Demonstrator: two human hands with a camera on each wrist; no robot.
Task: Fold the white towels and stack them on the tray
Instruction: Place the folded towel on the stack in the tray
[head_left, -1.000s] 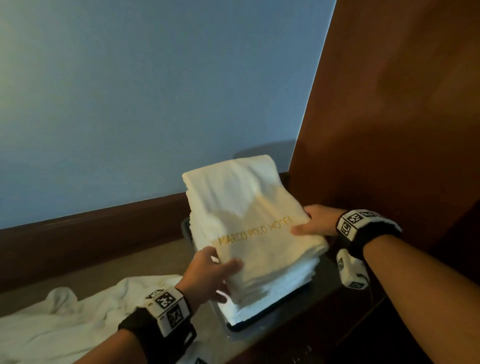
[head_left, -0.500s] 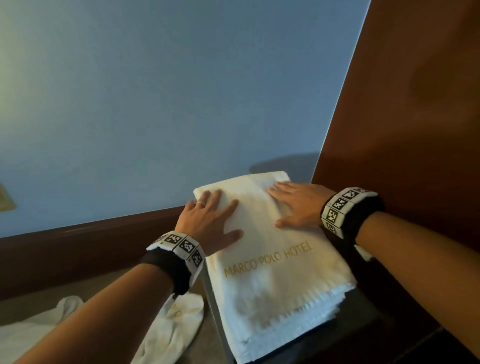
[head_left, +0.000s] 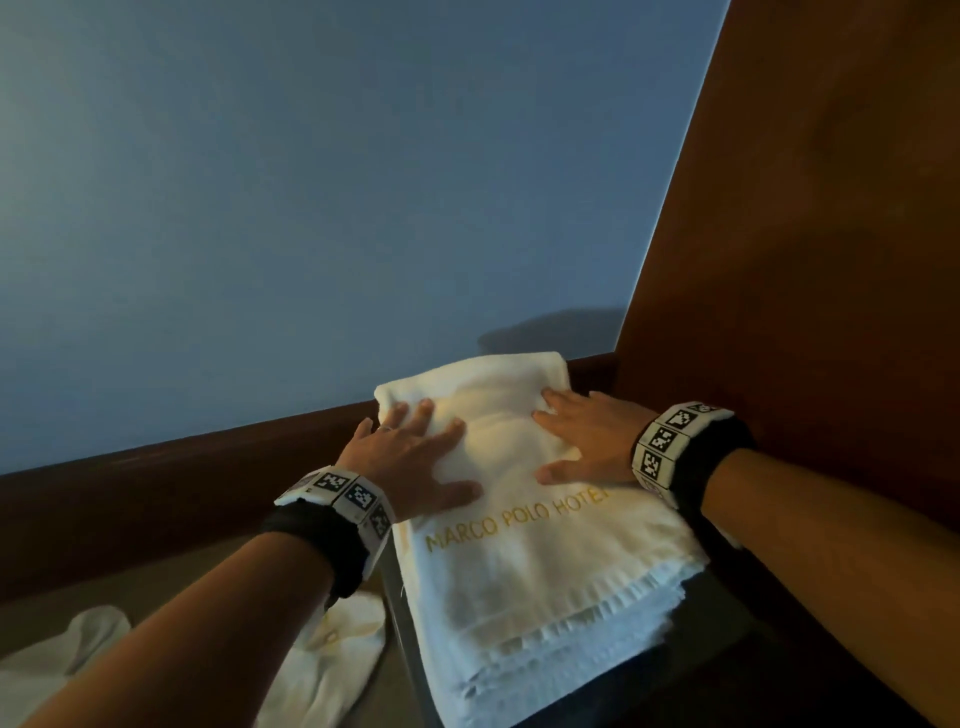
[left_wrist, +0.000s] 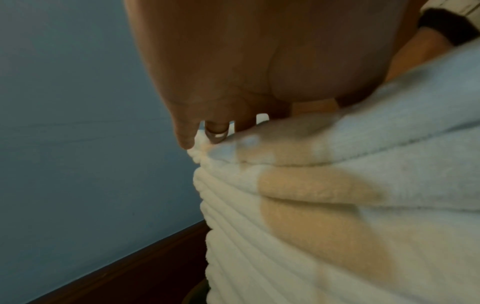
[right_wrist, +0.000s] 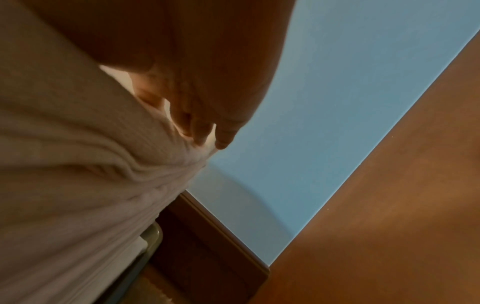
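Blue-grey wall (head_left: 311, 208) fills most of the head view, with a dark wooden ledge (head_left: 156, 467) along its base and a brown wooden panel (head_left: 831, 234) standing at the right. Stack of folded white towels (head_left: 519, 597) sits on the tray (head_left: 402, 623), near the corner where the wall meets the panel; only a thin dark edge of the tray shows at the stack's left side, and a rounded tray corner (right_wrist: 153, 232) is seen from the right wrist. Top towel carries gold lettering "MARCO POLO HOTEL" (head_left: 514, 519), partly covered at its right end by the right wrist. Layered folds of the stack (left_wrist: 285, 236) are visible from the left wrist. Loose unfolded white towels (head_left: 322, 660) lie on the surface left of the tray, under the left forearm. Left hand (head_left: 410, 457) lies flat on the far left part of the top towel, fingers spread and straight, ring on one finger (left_wrist: 217, 131). Right hand (head_left: 587, 441) lies flat on the far right part, fingers extended, thumb pointing inward. Neither hand grips anything. Both wrists wear black bands with white coded marker blocks (head_left: 670, 441)
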